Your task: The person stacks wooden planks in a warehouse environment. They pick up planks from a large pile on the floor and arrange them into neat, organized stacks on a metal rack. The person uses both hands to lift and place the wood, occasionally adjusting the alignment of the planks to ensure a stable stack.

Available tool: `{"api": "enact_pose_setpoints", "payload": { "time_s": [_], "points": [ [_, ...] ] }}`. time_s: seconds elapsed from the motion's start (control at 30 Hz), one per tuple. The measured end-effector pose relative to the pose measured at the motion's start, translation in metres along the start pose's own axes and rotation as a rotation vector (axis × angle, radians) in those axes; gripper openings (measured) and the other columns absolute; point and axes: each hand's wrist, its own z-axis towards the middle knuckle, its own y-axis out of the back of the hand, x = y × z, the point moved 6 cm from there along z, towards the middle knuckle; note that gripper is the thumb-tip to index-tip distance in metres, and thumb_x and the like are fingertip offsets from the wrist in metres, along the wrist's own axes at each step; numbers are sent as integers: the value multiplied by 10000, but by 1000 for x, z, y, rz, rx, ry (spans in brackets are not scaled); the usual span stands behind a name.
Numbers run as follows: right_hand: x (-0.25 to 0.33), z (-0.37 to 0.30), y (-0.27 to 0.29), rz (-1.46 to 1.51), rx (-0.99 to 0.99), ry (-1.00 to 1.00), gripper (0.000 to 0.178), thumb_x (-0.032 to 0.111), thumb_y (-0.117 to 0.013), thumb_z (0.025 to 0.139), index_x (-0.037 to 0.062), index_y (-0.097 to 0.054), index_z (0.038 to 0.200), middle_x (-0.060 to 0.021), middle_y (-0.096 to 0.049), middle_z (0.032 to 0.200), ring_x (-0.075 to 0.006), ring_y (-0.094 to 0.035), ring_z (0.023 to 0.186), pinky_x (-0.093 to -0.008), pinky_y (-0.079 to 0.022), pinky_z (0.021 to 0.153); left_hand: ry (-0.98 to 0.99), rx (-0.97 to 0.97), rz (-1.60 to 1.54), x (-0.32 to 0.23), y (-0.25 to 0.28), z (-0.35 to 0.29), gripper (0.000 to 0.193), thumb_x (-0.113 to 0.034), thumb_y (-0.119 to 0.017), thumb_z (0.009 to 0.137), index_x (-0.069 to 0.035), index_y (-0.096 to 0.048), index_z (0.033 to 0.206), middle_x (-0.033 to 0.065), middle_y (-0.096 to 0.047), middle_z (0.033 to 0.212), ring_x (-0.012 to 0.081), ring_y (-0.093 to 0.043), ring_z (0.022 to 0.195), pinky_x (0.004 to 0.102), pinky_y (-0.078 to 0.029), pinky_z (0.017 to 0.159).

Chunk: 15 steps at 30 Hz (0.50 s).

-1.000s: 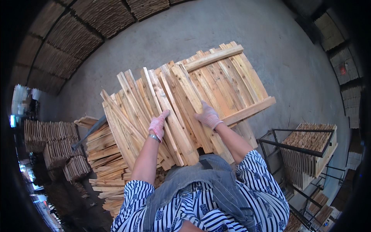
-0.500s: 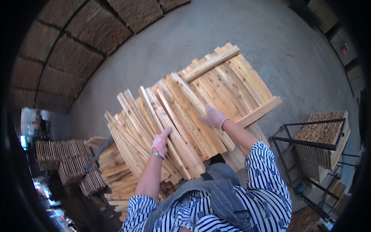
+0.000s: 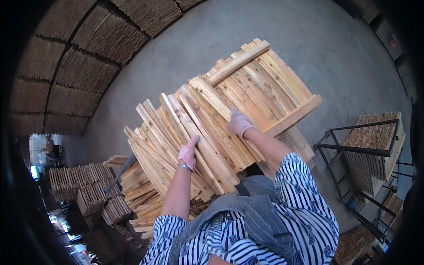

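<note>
Loose wooden planks [image 3: 223,145] lie side by side in a slanting row before me, with more criss-crossed at its left end. My right hand [image 3: 239,123], in a pale glove, is closed around the near end of a short plank [image 3: 212,99]. That plank lies slantwise over the row, its broad face up. My left hand [image 3: 187,152], also gloved, is closed at the edge of a long plank [image 3: 201,139]; its lower fingers are hidden. Right of my hands, flat boards lie between a far crosspiece [image 3: 240,62] and a near crosspiece [image 3: 295,115].
Tall bundles of stacked wood [image 3: 88,57] line the far left. Smaller wood stacks [image 3: 84,181] stand at the left, near a heap of loose planks [image 3: 141,185]. At the right, a black metal frame [image 3: 353,149] stands around a wood stack [image 3: 375,128]. Grey concrete floor [image 3: 300,39] stretches beyond.
The short plank in my right hand has turned to show a broader face. My right hand has moved slightly up its end. My left hand keeps its place on the long plank as the view shifts.
</note>
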Motion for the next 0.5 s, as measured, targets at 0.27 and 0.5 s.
{"api": "enact_pose_setpoints", "payload": {
  "time_s": [0.27,0.5],
  "points": [
    [-13,20,-39,-154,-200,-28,520,299,-684,856,-3,-515,1245,-240,-682,1136,-369,-679,1068,-441,-554,874,-80,-38,-15,6,-8,-3,950,-268,-860,751,28,-298,1457,185,-582,1297,320,-593,1131,458,-516,961],
    [-22,-2,43,-62,-60,167,616,347,-669,853,-22,-482,1309,-294,-656,1142,-399,-646,1110,-434,-528,927,-40,-9,-157,13,8,3,788,-277,-836,792,19,-421,1394,166,-630,1233,304,-645,1061,437,-550,919]
  ]
}}
